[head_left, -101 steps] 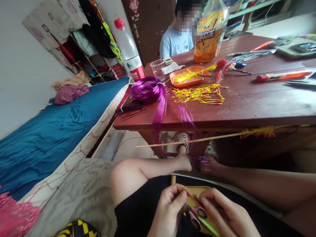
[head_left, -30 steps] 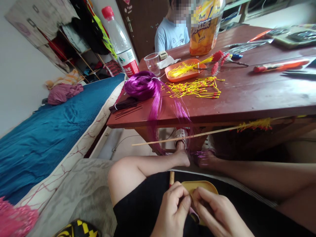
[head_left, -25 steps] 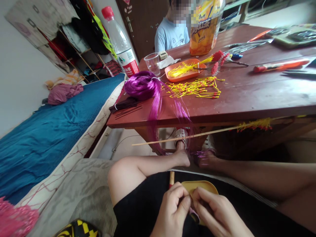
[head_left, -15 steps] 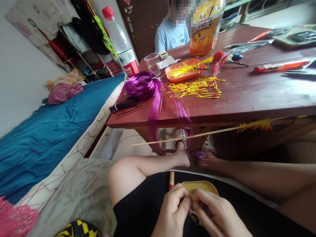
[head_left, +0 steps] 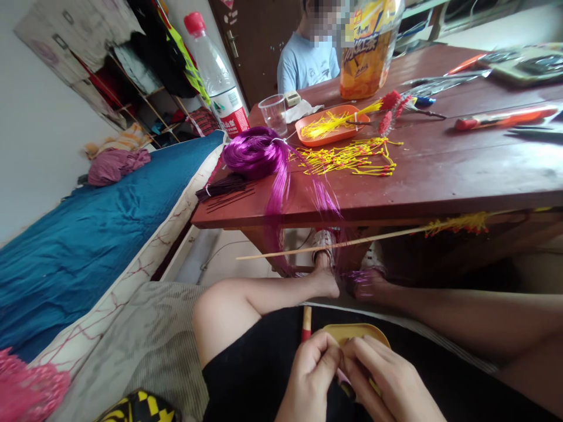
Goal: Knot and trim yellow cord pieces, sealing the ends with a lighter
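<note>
My left hand [head_left: 310,378] and my right hand [head_left: 389,381] meet over my lap at the bottom of the view, fingers curled and pinched together on something small that is hidden between them. Under them lies a yellow tray [head_left: 357,333] on my black shorts. A wooden stick with a red band [head_left: 306,323] pokes out just beyond my left hand. A long thin stick [head_left: 329,245] with yellow and red bits at its right end crosses below the table edge.
The red-brown table [head_left: 440,176] carries a purple fibre bundle [head_left: 257,153], yellow stamens [head_left: 352,161], an orange tray [head_left: 329,126], a cup [head_left: 273,111], two bottles and tools. A person in a blue shirt [head_left: 308,61] sits behind. A blue bed [head_left: 88,234] lies left.
Compared with 3.4 s ago, my hands have closed together over the pink scissors and green piece, which are hidden now. The view has shifted slightly; over the last second little moves.
</note>
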The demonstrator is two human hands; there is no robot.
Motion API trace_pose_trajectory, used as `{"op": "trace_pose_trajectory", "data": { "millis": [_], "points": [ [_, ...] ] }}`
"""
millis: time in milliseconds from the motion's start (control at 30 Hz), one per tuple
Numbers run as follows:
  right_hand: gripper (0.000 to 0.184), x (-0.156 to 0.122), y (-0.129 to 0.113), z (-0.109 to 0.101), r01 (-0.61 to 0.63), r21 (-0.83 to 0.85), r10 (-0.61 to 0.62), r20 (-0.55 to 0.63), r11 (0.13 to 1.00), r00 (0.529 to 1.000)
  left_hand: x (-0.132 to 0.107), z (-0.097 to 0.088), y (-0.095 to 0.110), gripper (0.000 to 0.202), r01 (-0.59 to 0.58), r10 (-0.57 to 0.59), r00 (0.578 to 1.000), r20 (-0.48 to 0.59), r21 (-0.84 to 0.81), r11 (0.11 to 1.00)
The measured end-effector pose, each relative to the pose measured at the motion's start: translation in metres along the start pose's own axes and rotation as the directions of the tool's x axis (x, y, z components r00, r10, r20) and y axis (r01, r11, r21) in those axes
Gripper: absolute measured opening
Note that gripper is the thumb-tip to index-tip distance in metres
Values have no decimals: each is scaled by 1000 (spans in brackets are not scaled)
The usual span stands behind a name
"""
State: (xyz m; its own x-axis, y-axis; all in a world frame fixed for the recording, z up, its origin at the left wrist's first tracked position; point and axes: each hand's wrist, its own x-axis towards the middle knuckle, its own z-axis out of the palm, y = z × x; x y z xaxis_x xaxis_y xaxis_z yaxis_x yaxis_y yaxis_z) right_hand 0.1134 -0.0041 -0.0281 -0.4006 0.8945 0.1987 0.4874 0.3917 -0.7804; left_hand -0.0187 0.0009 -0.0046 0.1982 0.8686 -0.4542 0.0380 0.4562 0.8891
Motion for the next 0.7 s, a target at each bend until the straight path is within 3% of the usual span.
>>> {"op": "trace_pose_trajectory", "data": {
  "millis": [233, 467, 700],
  "points": [
    [21, 2, -3, 0, -52, 55, 54, -34, 997, 998, -3, 0, 0, 35, 1, 3, 998, -58, 66, 998],
    [24, 5, -6, -3, -162, 199, 156, 46, 966, 987, -1, -4, 8, 34, -120, 114, 993, 37, 229, 966],
    [23, 9, -6, -11, -230, 362, 194, 135, 903, 972, 0, -4, 9, 35, -144, 132, 989, 65, 229, 963]
  ]
}}
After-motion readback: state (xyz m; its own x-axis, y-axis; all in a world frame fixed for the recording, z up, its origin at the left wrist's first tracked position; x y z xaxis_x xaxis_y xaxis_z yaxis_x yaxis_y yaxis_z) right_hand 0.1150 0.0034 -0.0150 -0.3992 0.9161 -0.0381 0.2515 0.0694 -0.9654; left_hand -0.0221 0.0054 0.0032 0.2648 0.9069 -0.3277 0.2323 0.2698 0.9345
